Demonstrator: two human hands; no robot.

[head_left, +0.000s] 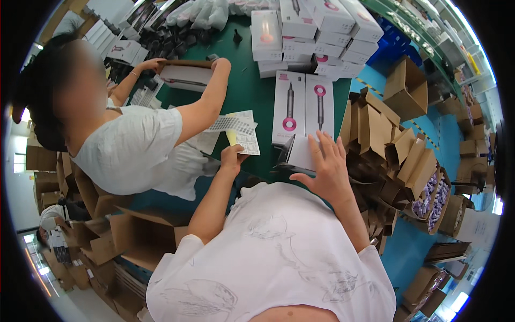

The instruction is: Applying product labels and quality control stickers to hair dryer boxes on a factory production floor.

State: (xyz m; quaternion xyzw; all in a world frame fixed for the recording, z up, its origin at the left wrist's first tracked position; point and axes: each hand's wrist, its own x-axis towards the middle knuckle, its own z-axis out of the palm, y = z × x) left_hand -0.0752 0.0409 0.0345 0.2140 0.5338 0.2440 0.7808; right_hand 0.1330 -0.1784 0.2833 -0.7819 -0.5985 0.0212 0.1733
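My left hand (233, 159) is closed on the lower edge of a stack of label sheets (249, 140), white with a yellow sheet among them. A strip with rows of small dark labels lies across the top. My right hand (328, 167) has its fingers stretched out, lying on the near end of a white box (301, 155); its thumb points left. Dark, shiny film or a flap (285, 153) sticks up beside that box. Just beyond stand two upright white boxes, the left carton (288, 102) and the right carton (320, 99), each printed with a grey wand and pink ring.
More white boxes (316, 43) are stacked at the far side of the green table (241, 59). At left, a co-worker (129, 139) handles an open box (185, 75). Empty brown cartons (381, 129) crowd the right side; another open carton (142, 239) stands at lower left.
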